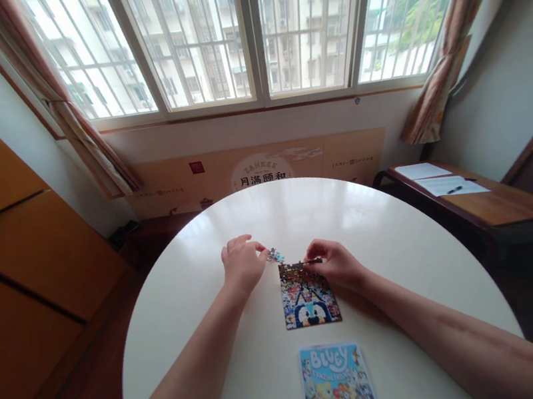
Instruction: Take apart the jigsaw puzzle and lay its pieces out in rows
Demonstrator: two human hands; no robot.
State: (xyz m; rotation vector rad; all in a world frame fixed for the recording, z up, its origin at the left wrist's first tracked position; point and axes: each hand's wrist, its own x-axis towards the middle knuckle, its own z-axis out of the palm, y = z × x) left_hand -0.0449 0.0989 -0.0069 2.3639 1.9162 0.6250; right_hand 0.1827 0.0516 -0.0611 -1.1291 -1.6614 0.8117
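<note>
A partly built colourful jigsaw puzzle (308, 297) lies on the round white table (208, 343). My right hand (336, 264) rests at the puzzle's top right corner, fingers pinched on a small puzzle piece at the top edge. My left hand (242, 261) sits just left of the puzzle's top, its fingers curled, with the tips touching a few loose puzzle pieces (274, 255). Whether it grips one is not visible. A puzzle reference card (337, 387) printed with a cartoon picture lies near the table's front edge.
A dark wooden side table (499, 200) with papers (438, 179) and a pen stands to the right. Wooden cabinets (12, 253) line the left wall. A barred window with tied curtains (84, 134) faces me beyond the table.
</note>
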